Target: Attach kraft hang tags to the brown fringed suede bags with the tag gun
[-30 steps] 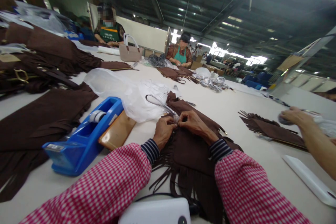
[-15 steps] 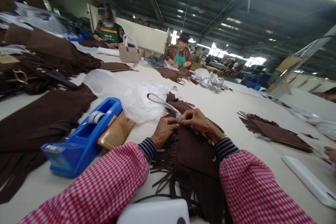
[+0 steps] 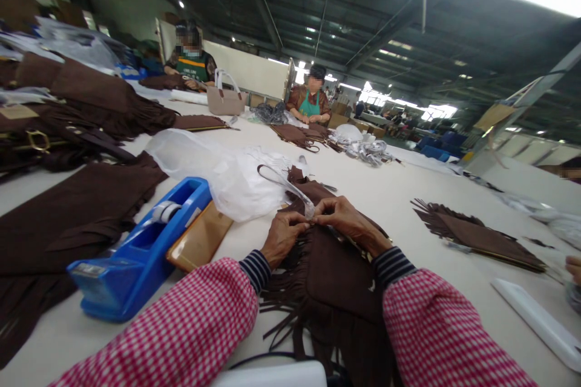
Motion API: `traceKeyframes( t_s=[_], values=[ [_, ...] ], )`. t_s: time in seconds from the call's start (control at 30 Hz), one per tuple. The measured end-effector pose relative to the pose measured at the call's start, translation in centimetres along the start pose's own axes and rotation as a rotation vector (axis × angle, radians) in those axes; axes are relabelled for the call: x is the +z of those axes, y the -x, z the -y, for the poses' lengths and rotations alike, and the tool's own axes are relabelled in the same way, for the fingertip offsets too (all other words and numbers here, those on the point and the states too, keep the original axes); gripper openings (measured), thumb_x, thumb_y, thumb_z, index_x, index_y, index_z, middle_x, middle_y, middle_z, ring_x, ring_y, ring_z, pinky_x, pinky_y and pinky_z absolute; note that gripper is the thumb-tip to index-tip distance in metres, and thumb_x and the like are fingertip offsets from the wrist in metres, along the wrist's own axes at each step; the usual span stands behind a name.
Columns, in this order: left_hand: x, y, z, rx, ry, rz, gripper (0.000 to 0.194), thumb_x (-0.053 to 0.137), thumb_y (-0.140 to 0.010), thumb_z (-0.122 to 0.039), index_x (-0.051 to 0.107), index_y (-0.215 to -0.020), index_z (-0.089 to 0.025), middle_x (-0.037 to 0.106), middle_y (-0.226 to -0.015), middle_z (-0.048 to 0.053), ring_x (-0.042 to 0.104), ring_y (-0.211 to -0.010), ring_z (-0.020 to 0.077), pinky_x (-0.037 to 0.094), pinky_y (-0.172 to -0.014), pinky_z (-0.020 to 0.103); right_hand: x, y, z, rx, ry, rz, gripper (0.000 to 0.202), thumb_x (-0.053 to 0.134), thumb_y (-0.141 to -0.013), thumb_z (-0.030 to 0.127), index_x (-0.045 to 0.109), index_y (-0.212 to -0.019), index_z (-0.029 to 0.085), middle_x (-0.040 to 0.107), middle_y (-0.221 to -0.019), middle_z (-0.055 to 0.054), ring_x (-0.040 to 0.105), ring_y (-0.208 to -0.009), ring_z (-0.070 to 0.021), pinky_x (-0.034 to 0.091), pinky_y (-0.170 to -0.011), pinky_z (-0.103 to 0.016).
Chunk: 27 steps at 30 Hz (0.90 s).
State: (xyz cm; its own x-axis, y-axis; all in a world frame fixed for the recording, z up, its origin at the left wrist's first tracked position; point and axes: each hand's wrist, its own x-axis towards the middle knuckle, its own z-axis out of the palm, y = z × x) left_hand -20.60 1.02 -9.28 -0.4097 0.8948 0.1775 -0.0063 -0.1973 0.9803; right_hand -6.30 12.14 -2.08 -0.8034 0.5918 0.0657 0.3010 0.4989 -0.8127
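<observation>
Head view: left hand (image 3: pixel 284 237) and right hand (image 3: pixel 353 225) have their fingers pinching the strap (image 3: pixel 307 203) near its end, over the bag (image 3: pixel 340 272) on the table (image 3: pixel 381 184). Looks light and floppy; I'd grip its firmer edge.

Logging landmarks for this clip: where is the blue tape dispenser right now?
In the head view, the blue tape dispenser sits on the table at the left, directly beside the gold phone-like item.

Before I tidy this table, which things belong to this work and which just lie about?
In use:
fringed brown bag, under left hand and right hand
wrapped strap, at their fingertips

Seemingly lying about:
blue tape dispenser
beige handbag
</observation>
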Motion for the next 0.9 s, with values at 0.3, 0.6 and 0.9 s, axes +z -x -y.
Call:
traceKeyframes(
  t_s=[0.3, 0.6, 0.9],
  values=[
    [-0.6, -0.5, 0.0, 0.035, -0.068, 0.039, 0.008, 0.066, -0.069, -0.016, 0.066, -0.061, -0.018, 0.064, -0.068, 0.001, 0.057, -0.069, 0.0163, 0.042, -0.068, 0.026, 0.4, 0.4, -0.7, -0.145, 0.157, 0.02, 0.008, 0.065, -0.077, 0.02, 0.07, -0.073, 0.016, 0.07, -0.089, -0.005, 0.063, -0.082, -0.0181, 0.049, -0.079, -0.03],
    [-0.6, -0.5, -0.2, -0.15, 0.175, -0.009, 0.007, 0.07, -0.065, -0.017, 0.065, -0.069, -0.016, 0.068, -0.069, 0.002, 0.059, -0.065, 0.0147, 0.043, -0.064, 0.025, 0.7, 1.2, 0.8, -0.186, 0.281, -0.031, 0.008, 0.06, -0.081, 0.018, 0.067, -0.078, 0.016, 0.065, -0.077, -0.001, 0.057, -0.073, -0.0159, 0.042, -0.068, -0.027],
    [-0.1, 0.0, -0.8, -0.229, 0.353, -0.051, 0.042, 0.068, -0.052, 0.003, 0.054, -0.085, -0.017, 0.073, -0.072, 0.002, 0.065, -0.063, 0.0146, 0.05, -0.063, 0.025, 0.8, 2.2, 2.6, -0.236, 0.474, -0.074, 0.015, 0.058, -0.08, 0.008, 0.066, -0.088, 0.018, 0.066, -0.082, 0.0, 0.057, -0.075, -0.0157, 0.039, -0.069, -0.026]
  ],
)
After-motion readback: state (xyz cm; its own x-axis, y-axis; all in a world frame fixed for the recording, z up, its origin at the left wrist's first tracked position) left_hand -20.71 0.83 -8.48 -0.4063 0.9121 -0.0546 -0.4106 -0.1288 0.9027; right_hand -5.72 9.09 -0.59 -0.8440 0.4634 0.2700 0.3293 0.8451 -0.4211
